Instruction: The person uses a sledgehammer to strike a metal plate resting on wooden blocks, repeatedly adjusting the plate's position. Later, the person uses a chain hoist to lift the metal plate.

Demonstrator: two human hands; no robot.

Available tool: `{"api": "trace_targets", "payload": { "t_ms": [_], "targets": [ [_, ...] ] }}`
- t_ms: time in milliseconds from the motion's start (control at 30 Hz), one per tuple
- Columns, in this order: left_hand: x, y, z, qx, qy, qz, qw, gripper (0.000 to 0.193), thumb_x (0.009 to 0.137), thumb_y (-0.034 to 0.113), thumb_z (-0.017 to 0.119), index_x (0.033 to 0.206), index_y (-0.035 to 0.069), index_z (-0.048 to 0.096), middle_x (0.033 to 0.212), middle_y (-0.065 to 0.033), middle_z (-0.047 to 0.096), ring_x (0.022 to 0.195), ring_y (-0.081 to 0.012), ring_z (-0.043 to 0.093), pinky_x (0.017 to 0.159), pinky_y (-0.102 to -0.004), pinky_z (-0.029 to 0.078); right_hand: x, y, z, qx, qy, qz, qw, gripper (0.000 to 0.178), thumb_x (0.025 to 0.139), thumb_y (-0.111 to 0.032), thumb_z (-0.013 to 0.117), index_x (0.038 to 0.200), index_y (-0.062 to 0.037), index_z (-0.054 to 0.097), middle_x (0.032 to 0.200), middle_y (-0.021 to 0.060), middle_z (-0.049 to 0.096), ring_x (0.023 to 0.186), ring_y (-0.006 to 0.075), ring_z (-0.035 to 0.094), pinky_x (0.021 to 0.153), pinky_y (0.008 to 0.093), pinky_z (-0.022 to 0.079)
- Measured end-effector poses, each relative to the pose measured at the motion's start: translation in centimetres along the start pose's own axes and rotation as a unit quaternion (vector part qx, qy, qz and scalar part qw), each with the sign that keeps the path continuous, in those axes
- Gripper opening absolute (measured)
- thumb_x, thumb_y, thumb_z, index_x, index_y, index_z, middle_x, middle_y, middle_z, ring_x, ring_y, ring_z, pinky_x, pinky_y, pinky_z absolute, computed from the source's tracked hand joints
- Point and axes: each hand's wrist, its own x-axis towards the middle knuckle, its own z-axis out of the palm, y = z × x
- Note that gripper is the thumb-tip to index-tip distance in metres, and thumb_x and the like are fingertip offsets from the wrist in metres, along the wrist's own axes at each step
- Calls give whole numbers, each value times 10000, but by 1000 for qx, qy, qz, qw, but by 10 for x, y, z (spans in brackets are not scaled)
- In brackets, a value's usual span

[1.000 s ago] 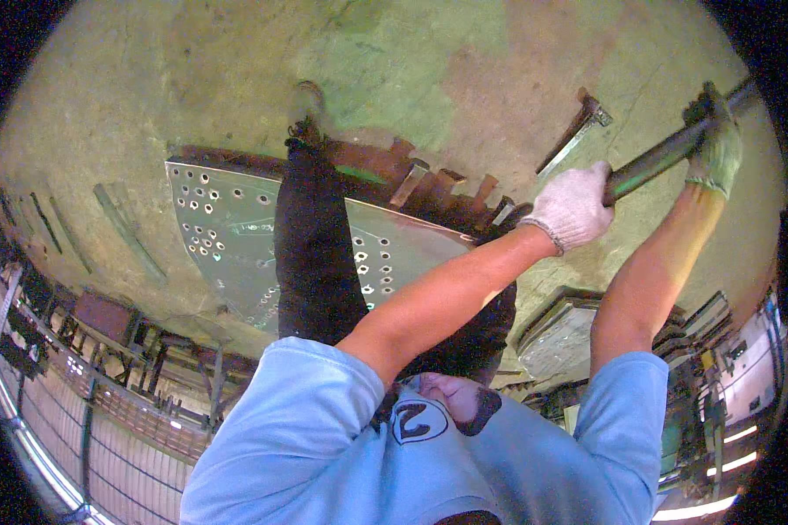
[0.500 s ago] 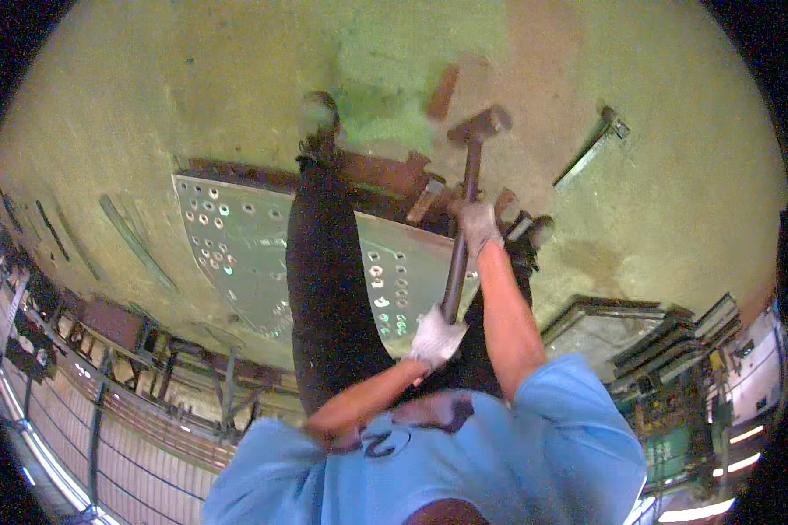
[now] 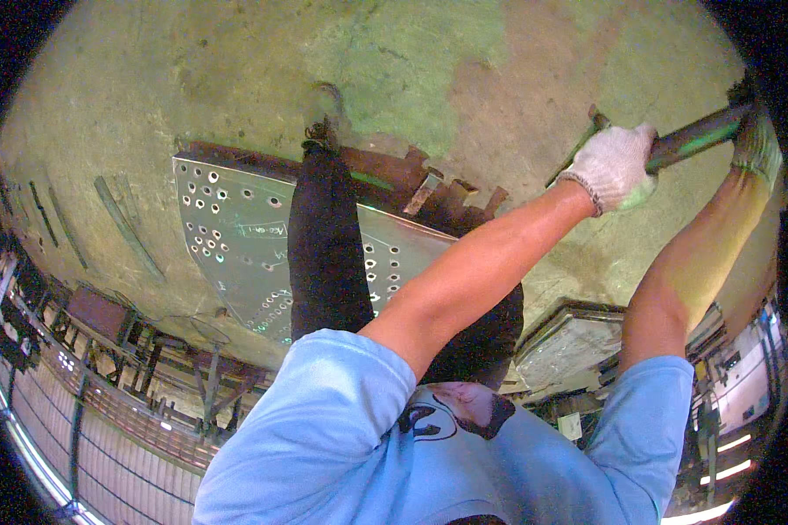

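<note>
Head view: both gloved hands closed on a dark handle (image 3: 696, 136), raised at upper right. Left hand (image 3: 613, 166) grips lower, right hand (image 3: 756, 144) higher near the rim. Perforated steel plate (image 3: 228, 236) lies on the floor (image 3: 236, 79) below, under one dark-trousered leg (image 3: 328, 245).

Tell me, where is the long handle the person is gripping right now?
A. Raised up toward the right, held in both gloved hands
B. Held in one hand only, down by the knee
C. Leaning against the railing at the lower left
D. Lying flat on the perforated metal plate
A: the left hand and the right hand, both in work gloves, grip the dark handle up at the right, well clear of the perforated metal plate.
</note>
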Motion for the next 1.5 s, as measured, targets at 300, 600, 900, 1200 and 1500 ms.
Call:
{"api": "trace_targets", "payload": {
  "t_ms": [300, 600, 900, 1200, 1500],
  "targets": [
    [-284, -106, 44, -169, -4, -544, 822, 540, 793, 300, 614, 1195, -49, 521, 1017, -289, 627, 947, -375, 637, 833, -419, 506, -396, 325, 145, -457, -387, -56, 799, 343, 929, -345, 490, 949, -52, 667, 834, 121, 649, 769, 257, 619, 666, 407, 495],
    [-308, -76, 34, -72, 2, -497, 864, 578, 785, 303, 671, 1233, -13, 488, 939, -256, 664, 927, -411, 653, 836, -454, 510, -388, 187, 122, -227, -400, 343, 819, 268, 756, -232, 725, 870, 0, 657, 700, 62, 623, 631, 178, 609, 551, 331, 488],
    [-114, 10, 19, -62, -40, -169, 983, 439, 790, 226, 640, 1086, -55, 478, 792, -305, 624, 765, -463, 635, 688, -530, 508, -115, 22, 6, -85, -112, 124, 982, 228, 851, -297, 697, 839, -76, 641, 673, 35, 588, 566, 155, 532, 527, 306, 438],
    [-26, -75, -55, 105, -64, -176, 977, 446, 674, 348, 647, 876, -49, 679, 821, -266, 675, 827, -371, 690, 745, -451, 552, -179, 149, 46, 36, -279, 146, 948, 269, 904, -289, 648, 990, -38, 613, 795, 82, 644, 672, 178, 628, 609, 316, 523],
    [-35, -297, -49, 261, -66, -209, 940, 563, 757, 395, 666, 1121, -29, 598, 1004, -228, 674, 915, -336, 666, 810, -408, 516, -340, 365, 25, -13, -265, 496, 827, 293, 858, -320, 689, 819, -41, 612, 620, 56, 583, 522, 176, 567, 484, 321, 459]
  ]
}}
